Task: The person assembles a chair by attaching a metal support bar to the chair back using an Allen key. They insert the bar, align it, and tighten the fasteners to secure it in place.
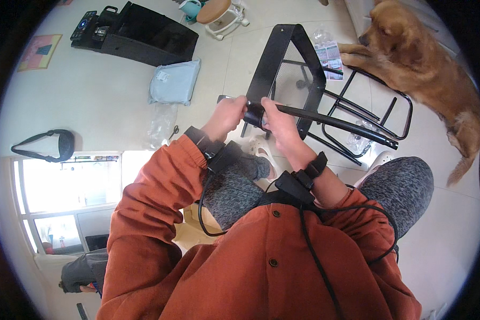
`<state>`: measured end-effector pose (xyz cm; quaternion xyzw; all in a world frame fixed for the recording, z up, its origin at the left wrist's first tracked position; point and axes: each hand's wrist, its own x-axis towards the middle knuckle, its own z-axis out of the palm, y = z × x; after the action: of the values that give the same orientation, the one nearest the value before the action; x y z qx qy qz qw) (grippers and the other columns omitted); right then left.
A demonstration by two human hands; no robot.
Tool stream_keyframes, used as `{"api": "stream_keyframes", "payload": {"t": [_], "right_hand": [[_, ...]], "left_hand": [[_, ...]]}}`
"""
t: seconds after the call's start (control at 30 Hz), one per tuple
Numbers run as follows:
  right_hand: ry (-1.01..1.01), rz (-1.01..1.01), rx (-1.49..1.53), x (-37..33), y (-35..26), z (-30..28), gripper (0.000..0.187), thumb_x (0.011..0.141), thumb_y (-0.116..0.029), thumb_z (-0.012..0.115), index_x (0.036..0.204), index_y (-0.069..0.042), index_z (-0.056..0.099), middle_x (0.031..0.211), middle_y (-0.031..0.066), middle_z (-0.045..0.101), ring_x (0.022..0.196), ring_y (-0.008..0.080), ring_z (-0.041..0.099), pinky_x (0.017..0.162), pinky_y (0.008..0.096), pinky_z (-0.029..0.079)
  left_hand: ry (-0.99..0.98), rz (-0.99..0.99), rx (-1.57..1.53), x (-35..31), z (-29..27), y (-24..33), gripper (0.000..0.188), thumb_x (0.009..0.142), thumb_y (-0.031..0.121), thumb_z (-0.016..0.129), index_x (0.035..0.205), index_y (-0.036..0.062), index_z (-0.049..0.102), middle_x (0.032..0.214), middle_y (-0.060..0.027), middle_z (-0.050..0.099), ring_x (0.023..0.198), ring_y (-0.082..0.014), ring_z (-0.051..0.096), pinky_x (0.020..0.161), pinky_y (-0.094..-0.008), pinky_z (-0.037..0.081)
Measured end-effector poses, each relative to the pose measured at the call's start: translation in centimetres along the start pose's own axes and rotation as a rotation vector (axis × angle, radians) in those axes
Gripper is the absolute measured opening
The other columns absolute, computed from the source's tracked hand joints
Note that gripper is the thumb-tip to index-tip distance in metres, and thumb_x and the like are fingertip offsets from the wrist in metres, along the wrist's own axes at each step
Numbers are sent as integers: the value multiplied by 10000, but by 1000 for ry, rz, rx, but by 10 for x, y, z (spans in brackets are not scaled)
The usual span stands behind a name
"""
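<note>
In front of me I hold a long black metal tube (pixel 338 124) level, its far end with small holes pointing to the right. My left hand (pixel 230 113) is closed around its left end. My right hand (pixel 278 122) is wrapped round it a little further along. Between my hands sits a wider black collar-like piece (pixel 254 114) on the tube; how it joins is partly hidden by my fingers. Just beyond, a black mesh basket with solid rims (pixel 316 80) stands tilted on the floor, partly behind the tube.
Black bent-tube frames (pixel 405 120) lie on the tiles at right, beside a printed sheet (pixel 330 60) and a lying golden dog (pixel 421 58). Further left are a grey plastic parcel (pixel 174 82), scissors (pixel 174 131), a black cabinet (pixel 146 34) and a round-seat stool (pixel 213 10).
</note>
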<state>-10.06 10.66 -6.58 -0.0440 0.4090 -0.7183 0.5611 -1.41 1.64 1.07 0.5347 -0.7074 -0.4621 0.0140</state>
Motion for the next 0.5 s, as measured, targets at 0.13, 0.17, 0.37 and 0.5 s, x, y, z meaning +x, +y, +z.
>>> {"api": "stream_keyframes", "payload": {"t": [0.13,0.17,0.37,0.5], "right_hand": [[-37,-8,-56,1,-1,-4,269,881,-293,542,683,-116,498,583,-64,396,533,48,358,518,217,318],[-50,-15,-64,1,-1,-6,272,883,-294,539,680,-118,498,578,-64,397,530,48,358,516,216,316],[-339,-110,-164,12,3,-13,264,760,-201,664,950,-54,554,790,-14,536,783,99,508,683,226,408],[-450,-56,-232,20,7,-26,480,692,11,637,1116,-50,421,893,-8,504,829,94,492,729,237,424]], "left_hand": [[36,61,33,2,1,-5,285,869,286,431,676,82,475,511,57,339,409,-62,290,371,-242,219],[46,54,60,3,2,-6,290,868,283,430,669,78,479,510,47,352,409,-68,303,371,-246,229],[168,117,89,9,5,-8,352,842,279,434,596,39,507,502,-7,418,409,-109,370,373,-282,272],[185,128,67,11,8,-10,365,838,288,430,600,27,521,513,-31,454,435,-130,406,414,-304,307]]}}
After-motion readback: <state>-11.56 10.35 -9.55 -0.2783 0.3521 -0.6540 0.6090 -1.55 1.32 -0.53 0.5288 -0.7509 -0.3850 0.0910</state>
